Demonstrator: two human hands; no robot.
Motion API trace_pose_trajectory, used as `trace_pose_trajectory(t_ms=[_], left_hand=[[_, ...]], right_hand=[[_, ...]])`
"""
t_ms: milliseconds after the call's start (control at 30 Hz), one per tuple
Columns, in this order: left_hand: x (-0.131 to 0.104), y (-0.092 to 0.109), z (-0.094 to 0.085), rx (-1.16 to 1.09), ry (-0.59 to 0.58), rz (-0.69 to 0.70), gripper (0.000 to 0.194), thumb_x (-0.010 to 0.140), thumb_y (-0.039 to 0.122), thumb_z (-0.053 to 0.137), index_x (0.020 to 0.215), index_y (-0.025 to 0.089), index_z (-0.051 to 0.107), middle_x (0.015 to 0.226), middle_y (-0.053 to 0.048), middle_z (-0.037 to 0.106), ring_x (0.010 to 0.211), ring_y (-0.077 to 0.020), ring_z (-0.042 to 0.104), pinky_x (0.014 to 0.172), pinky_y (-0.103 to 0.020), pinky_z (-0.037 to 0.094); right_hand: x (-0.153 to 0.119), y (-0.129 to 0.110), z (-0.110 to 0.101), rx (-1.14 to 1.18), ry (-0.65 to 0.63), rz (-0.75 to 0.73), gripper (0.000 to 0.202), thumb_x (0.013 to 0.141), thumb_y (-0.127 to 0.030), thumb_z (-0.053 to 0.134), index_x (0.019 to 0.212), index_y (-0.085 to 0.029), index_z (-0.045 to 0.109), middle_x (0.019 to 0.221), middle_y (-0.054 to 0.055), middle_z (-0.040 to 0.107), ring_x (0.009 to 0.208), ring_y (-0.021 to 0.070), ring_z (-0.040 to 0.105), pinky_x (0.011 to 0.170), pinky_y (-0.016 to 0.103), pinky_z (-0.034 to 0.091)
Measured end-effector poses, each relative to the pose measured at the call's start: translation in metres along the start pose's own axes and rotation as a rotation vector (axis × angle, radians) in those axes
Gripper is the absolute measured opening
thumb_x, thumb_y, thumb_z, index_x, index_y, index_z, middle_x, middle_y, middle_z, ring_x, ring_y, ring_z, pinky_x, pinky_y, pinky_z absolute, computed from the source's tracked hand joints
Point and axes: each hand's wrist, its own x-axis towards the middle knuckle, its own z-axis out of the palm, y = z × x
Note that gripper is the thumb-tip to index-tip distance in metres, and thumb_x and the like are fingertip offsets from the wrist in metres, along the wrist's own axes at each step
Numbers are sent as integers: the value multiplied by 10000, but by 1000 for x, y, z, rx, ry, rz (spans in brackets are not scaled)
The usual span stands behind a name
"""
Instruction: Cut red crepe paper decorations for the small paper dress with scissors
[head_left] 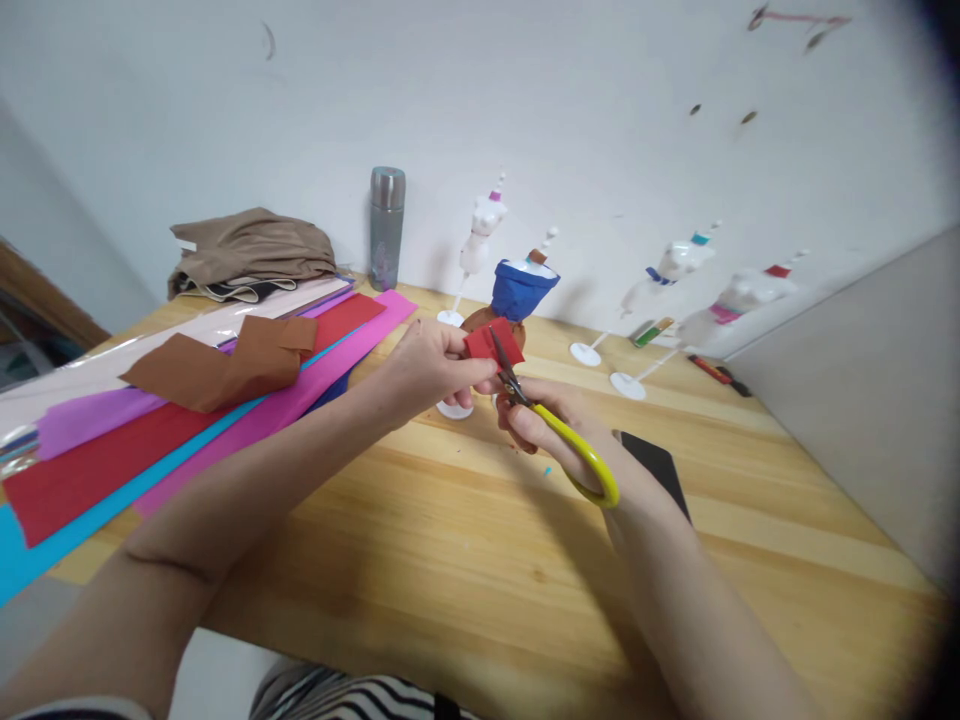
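Note:
Between the fingers of my left hand (431,368) is a small folded piece of red crepe paper (484,343), pinched at its lower edge. My right hand (551,425) grips yellow-handled scissors (574,450), whose blades point up and left across the red piece. Whether the blades are cutting into it or only lying against it, I cannot tell. Just behind my hands stands a small white dress form wrapped in a blue paper top (523,288) and a brown lower part, partly hidden by my fingers and the red piece.
Colored paper strips (225,440) with a brown piece (225,365) on top cover the table's left side. Behind them are brown cloth (255,245) and a steel flask (388,225). More dress forms (487,215) stand along the wall; a black flat object (656,468) lies right.

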Motion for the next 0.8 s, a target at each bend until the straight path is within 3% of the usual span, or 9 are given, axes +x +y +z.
trace_pose_trajectory(t_ms=[233, 533, 800], left_hand=[[0, -4, 0, 20, 1, 9, 234, 846, 100, 669, 614, 131, 679, 449, 37, 589, 421, -47, 512, 381, -109, 369], [0, -2, 0, -7, 4, 3, 247, 820, 83, 686, 579, 134, 662, 435, 36, 585, 408, -49, 508, 386, -115, 368], [2, -4, -1, -100, -32, 14, 305, 803, 67, 688, 510, 136, 641, 408, 30, 582, 381, -41, 502, 405, -119, 382]], right_hand=[[0, 2, 1, 14, 29, 12, 580, 884, -746, 650, 931, -172, 725, 685, -16, 479, 590, 136, 413, 562, 294, 413], [2, 0, 2, 50, 49, 40, 366, 870, -549, 726, 863, -185, 690, 639, -52, 401, 562, 127, 361, 560, 298, 372], [0, 1, 2, 51, 51, 26, 402, 880, -594, 715, 860, -192, 708, 600, -60, 385, 546, 130, 369, 542, 297, 337]])
